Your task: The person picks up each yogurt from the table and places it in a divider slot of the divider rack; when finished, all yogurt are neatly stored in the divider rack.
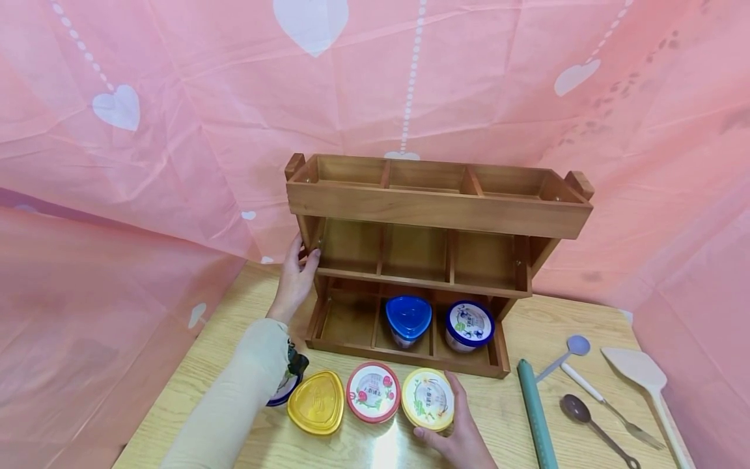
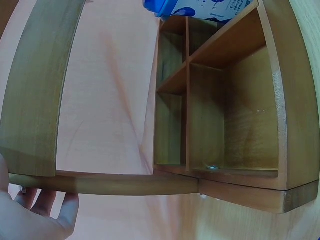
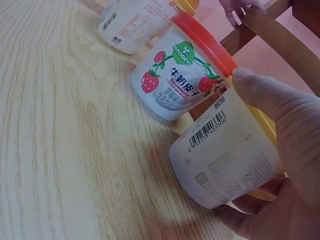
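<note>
A three-tier wooden shelf (image 1: 433, 212) stands on the table, split into compartments. My left hand (image 1: 295, 280) grips its left side support; in the left wrist view the fingers curl round that wooden bar (image 2: 130, 184). My right hand (image 1: 463, 433) holds a round, yellow-lidded milk-pudding cup (image 1: 428, 398), thumb and fingers on either side. The right wrist view shows the cup's barcode side (image 3: 225, 150), its base at or close to the tabletop. Beside it sits a red-lidded strawberry cup (image 1: 374, 393). On the bottom tier are a blue-lidded cup (image 1: 409, 317) in the middle and a dark-blue-lidded cup (image 1: 470, 324) at right.
Left of the strawberry cup stands a gold-lidded cup (image 1: 316, 402), then another dark-blue-lidded one (image 1: 284, 389) partly behind my left wrist. At right lie a green stick-like object (image 1: 536, 413), a purple spoon (image 1: 577, 346), a brown spoon (image 1: 577, 409), a fork (image 1: 615, 410) and a white spatula (image 1: 638, 371).
</note>
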A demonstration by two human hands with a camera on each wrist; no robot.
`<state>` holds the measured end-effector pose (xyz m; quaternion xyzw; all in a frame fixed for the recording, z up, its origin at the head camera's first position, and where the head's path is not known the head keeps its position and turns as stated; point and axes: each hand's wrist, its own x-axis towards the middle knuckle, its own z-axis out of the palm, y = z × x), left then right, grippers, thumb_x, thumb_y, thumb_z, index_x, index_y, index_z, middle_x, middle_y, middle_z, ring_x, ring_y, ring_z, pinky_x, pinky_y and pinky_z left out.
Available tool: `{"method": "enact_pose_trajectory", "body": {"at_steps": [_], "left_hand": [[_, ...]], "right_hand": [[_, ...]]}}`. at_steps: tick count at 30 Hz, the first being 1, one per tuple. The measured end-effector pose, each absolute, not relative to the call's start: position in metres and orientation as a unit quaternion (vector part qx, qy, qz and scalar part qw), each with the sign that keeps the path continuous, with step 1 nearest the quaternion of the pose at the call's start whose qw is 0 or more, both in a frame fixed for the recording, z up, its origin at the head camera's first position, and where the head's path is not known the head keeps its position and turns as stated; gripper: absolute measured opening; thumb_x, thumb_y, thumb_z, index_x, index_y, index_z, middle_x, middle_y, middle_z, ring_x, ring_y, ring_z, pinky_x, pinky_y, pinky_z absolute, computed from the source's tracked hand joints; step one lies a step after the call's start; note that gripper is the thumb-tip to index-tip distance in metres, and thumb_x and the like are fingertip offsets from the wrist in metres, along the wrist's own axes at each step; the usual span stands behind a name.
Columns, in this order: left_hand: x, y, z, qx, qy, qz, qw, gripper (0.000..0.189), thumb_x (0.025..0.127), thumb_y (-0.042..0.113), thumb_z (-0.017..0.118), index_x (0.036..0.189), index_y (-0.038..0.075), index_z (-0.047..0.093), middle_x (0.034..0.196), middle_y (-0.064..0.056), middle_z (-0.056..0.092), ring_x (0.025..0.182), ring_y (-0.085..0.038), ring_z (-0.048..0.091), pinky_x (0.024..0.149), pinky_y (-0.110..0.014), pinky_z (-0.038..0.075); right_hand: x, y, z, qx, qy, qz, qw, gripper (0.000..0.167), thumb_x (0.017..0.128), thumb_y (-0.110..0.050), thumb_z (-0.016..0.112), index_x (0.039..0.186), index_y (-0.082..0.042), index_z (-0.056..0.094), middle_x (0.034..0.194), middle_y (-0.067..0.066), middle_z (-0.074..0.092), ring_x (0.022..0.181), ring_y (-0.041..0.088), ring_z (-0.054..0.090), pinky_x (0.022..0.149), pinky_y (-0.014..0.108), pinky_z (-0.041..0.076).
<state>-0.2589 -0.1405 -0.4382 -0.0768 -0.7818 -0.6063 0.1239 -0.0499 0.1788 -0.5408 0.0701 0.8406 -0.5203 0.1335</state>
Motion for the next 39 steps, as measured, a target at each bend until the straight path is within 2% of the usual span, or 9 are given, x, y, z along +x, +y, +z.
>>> {"method": "enact_pose_trajectory", "body": {"at_steps": [15,20,24,26,30,34,39], "left_hand": [[-0.259,-0.14,-0.438,-0.076,-0.781,-0.607,0.125,0.054,0.103,0.016,0.049,0.154,0.016,0.031,0.151,-0.015,0.039,0.133,-0.037,0.046,0.107,-0.053,0.044],[-0.259,-0.141,-0.439,-0.072,-0.785,-0.603,0.119,0.054,0.104,0.019,0.049,0.154,0.018,0.03,0.152,-0.014,0.037,0.134,-0.036,0.045,0.108,-0.052,0.044],[-0.259,-0.141,-0.439,-0.072,-0.784,-0.605,0.117,0.054,0.104,0.019,0.048,0.155,0.018,0.029,0.153,-0.015,0.036,0.134,-0.037,0.045,0.108,-0.052,0.043],[-0.259,-0.14,-0.438,-0.072,-0.784,-0.605,0.119,0.054,0.104,0.018,0.048,0.155,0.017,0.029,0.152,-0.015,0.037,0.133,-0.037,0.046,0.108,-0.052,0.043],[-0.259,-0.14,-0.438,-0.071,-0.784,-0.604,0.119,0.054,0.104,0.018,0.049,0.155,0.017,0.03,0.152,-0.014,0.037,0.134,-0.037,0.046,0.108,-0.052,0.044],[-0.259,-0.141,-0.438,-0.073,-0.783,-0.606,0.121,0.054,0.104,0.02,0.049,0.154,0.018,0.03,0.152,-0.014,0.038,0.134,-0.037,0.046,0.108,-0.052,0.044],[-0.259,-0.141,-0.438,-0.071,-0.786,-0.603,0.119,0.054,0.104,0.019,0.049,0.155,0.017,0.03,0.152,-0.015,0.038,0.134,-0.037,0.046,0.108,-0.052,0.044]], "right_hand": [[-0.044,0.182,-0.533,0.081,0.844,-0.516,0.126,0.121,0.068,-0.035,0.09,0.156,-0.015,0.008,0.156,0.026,0.027,0.142,0.05,0.027,0.112,0.067,0.025],[-0.04,0.187,-0.515,0.062,0.847,-0.521,0.087,0.118,0.071,-0.028,0.089,0.155,-0.013,0.009,0.154,0.027,0.03,0.14,0.049,0.031,0.112,0.066,0.028],[-0.037,0.189,-0.499,0.045,0.851,-0.52,0.059,0.118,0.072,-0.027,0.089,0.156,-0.017,0.008,0.153,0.024,0.03,0.139,0.047,0.033,0.109,0.064,0.032],[-0.036,0.188,-0.491,0.035,0.852,-0.52,0.047,0.118,0.071,-0.027,0.089,0.157,-0.019,0.008,0.153,0.022,0.031,0.138,0.044,0.036,0.108,0.059,0.035],[-0.033,0.181,-0.476,0.014,0.848,-0.53,0.022,0.118,0.068,-0.024,0.091,0.156,-0.024,0.013,0.15,0.013,0.037,0.133,0.032,0.042,0.105,0.035,0.041],[-0.039,0.171,-0.463,0.0,0.826,-0.563,0.031,0.116,0.068,-0.022,0.091,0.155,-0.03,0.014,0.151,0.007,0.037,0.134,0.027,0.041,0.101,0.02,0.039],[-0.055,0.153,-0.458,-0.03,0.802,-0.594,0.046,0.112,0.069,-0.019,0.091,0.152,-0.036,0.018,0.152,0.004,0.035,0.139,0.03,0.037,0.111,0.046,0.038]]}}
